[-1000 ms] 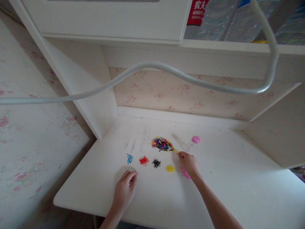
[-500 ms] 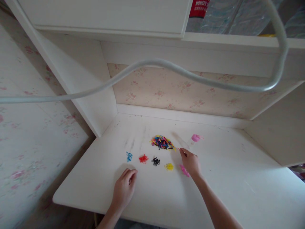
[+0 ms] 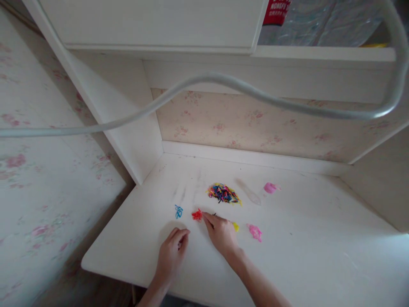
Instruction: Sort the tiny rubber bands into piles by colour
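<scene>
My right hand point(image 3: 220, 232) is pinched at the right edge of a small pile of red rubber bands point(image 3: 197, 215). A red band seems to be between its fingertips. It partly covers the black bands point(image 3: 214, 214) and the yellow bands point(image 3: 235, 226). Near the front of the desk rests my left hand point(image 3: 173, 251), its fingers curled closed; what they hold, if anything, is hidden. Blue bands point(image 3: 178, 211) lie just beyond it. To the right is a pile of pink bands point(image 3: 254, 232). Behind this row sits a larger heap of mixed-colour bands point(image 3: 223, 193).
A clear, elongated plastic item point(image 3: 251, 194) lies behind the row, beside a pink object point(image 3: 270, 187). A pale tube point(image 3: 207, 78) crosses in front of the camera above the white desk point(image 3: 303, 256). Wrapped bottles point(image 3: 313, 23) stand on the shelf overhead.
My right hand has moved left and nearer, from beside the mixed heap to the red pile. My left hand stays curled in about the same place. The view has shifted slightly.
</scene>
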`<state>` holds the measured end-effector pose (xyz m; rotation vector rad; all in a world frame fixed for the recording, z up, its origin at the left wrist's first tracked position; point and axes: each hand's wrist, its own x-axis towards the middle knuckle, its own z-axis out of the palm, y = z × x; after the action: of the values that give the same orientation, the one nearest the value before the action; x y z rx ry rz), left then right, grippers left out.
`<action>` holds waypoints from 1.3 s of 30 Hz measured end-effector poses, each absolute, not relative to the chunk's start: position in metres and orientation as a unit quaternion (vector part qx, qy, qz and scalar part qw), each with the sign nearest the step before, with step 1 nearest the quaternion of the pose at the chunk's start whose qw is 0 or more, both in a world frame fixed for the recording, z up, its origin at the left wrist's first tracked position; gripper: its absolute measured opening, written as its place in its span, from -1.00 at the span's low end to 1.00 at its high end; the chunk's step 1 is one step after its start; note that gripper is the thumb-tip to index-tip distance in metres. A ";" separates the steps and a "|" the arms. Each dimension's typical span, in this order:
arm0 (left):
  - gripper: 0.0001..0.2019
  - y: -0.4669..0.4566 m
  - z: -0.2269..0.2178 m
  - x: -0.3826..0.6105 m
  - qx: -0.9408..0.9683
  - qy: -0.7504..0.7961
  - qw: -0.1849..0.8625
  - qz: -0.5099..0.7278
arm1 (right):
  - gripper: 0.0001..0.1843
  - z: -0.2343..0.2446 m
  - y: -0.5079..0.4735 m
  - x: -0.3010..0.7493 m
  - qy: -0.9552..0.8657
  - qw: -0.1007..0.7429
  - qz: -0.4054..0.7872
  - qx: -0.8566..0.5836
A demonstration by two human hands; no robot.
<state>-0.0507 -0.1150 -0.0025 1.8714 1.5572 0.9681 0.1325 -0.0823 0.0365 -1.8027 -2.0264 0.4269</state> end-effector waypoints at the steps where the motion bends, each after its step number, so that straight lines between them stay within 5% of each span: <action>1: -0.76 -0.115 -0.002 -0.051 0.689 0.576 0.255 0.358 | -0.62 0.037 -0.079 0.128 -0.729 0.177 0.141 -0.645; 8: -0.77 -0.115 0.002 -0.050 0.684 0.582 0.262 0.353 | -0.63 0.037 -0.071 0.121 -0.749 0.105 0.125 -0.642; 22: -0.79 -0.115 -0.002 -0.051 0.705 0.572 0.255 0.333 | -0.54 0.022 -0.141 0.194 -0.592 0.335 0.260 -0.685; 31: -0.78 -0.104 0.025 -0.024 0.735 0.549 0.248 0.311 | -0.46 -0.003 -0.198 0.277 -0.391 0.303 0.241 -0.835; 39: -0.81 -0.065 0.057 0.037 0.803 0.526 0.199 0.196 | -0.44 -0.003 -0.197 0.283 -0.381 0.301 0.272 -0.831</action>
<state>0.0375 -0.0648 0.0571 2.2454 1.4716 0.5480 0.2828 -0.1967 -0.0027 -2.2042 -1.0100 0.7209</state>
